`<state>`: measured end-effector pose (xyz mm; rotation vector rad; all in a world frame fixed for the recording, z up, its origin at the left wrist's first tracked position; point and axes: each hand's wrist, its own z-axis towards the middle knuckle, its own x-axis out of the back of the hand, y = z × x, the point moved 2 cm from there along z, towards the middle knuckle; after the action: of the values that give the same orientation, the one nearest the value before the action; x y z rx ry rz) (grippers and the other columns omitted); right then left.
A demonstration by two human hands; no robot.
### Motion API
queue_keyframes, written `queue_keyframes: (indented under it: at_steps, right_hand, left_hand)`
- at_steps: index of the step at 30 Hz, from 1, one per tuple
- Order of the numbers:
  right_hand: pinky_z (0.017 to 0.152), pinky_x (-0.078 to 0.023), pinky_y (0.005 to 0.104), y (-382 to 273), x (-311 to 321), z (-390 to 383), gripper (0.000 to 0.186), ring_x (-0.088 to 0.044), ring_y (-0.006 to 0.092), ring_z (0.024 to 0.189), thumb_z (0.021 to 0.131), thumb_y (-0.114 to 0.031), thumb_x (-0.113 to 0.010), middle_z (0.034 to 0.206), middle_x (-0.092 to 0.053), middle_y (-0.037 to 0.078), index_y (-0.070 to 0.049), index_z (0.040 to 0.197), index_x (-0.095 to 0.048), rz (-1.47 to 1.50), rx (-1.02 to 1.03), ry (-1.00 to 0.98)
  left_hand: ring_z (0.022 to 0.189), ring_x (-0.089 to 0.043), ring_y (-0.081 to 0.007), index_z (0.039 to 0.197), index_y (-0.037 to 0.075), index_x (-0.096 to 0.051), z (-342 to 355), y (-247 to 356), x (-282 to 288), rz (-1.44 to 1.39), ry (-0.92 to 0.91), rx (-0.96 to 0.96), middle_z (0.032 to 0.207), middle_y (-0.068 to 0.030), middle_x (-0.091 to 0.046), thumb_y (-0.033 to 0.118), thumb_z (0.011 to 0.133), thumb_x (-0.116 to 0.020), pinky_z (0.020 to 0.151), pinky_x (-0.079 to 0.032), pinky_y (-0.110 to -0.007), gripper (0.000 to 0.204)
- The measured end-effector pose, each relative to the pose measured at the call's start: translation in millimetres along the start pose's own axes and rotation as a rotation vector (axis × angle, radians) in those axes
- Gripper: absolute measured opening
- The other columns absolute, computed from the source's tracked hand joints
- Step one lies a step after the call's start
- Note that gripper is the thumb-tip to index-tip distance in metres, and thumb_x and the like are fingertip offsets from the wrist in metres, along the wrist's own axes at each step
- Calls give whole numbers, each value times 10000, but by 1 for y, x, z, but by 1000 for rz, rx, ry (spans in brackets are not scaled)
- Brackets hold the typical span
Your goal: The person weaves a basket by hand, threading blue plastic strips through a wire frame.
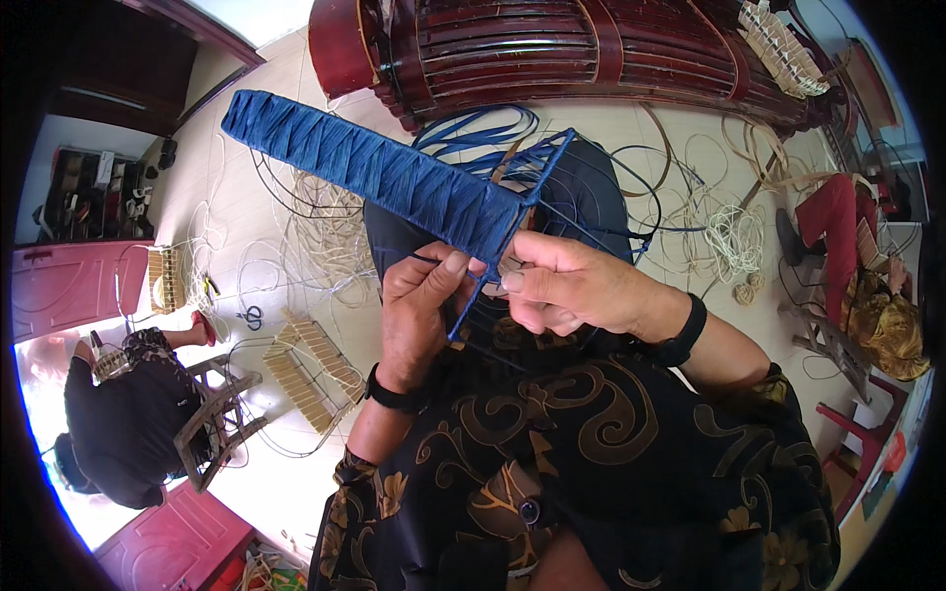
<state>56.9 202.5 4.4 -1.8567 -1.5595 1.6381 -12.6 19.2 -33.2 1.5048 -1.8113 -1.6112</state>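
A blue-wrapped frame arm [374,169] is being bound over the lap, its far end being held out to the upper left. The left hand [419,305] is being pinched on a blue strand [490,254]; the right hand [567,286] is being clamped on the wire frame [552,163] at the junction. The next wrap is judged to need tension. Open floor [246,212] is lying left; a wooden bench [591,49] is crowding ahead.
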Motion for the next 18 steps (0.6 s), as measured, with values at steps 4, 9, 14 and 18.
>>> queue_keyframes:
  at_steps: [4, 9, 14, 18]
  right_hand:
    - [592, -421, 213, -1, 0, 5, 330, -480, 80, 721, 1027, -202, -504, 983, -576, 40, -65, 1327, -492, 93, 7, -51]
    - [746, -437, 230, 7, 6, 13, 316, -488, 83, 824, 1021, -201, -517, 1017, -574, 24, -53, 1299, -544, -33, 68, -20]
    - [738, -411, 218, 8, 5, 14, 234, -475, 67, 812, 1009, -189, -531, 959, -570, -15, -53, 1187, -601, -109, 123, 10]
    - [723, -404, 213, 11, 6, 12, 179, -465, 60, 789, 1000, -194, -543, 915, -556, -33, -44, 1076, -605, -151, 152, 50]
  left_hand:
    - [655, -541, -56, 863, -13, -681, 2, 0, -1, -13, 71, 34, 794, -28, -650, 165, 968, -610, 592, -394, -186, 218]
    - [647, -567, -69, 881, -22, -667, 5, 1, 0, 5, 10, 24, 759, -38, -656, 144, 968, -598, 590, -415, -192, 199]
    - [647, -603, -82, 908, -32, -641, 2, 5, -8, -43, 96, 86, 751, -55, -663, 115, 969, -591, 562, -428, -184, 166]
    - [660, -614, -95, 931, -23, -622, 9, -1, 3, -66, -13, 106, 800, -67, -672, 105, 973, -580, 579, -451, -191, 141]
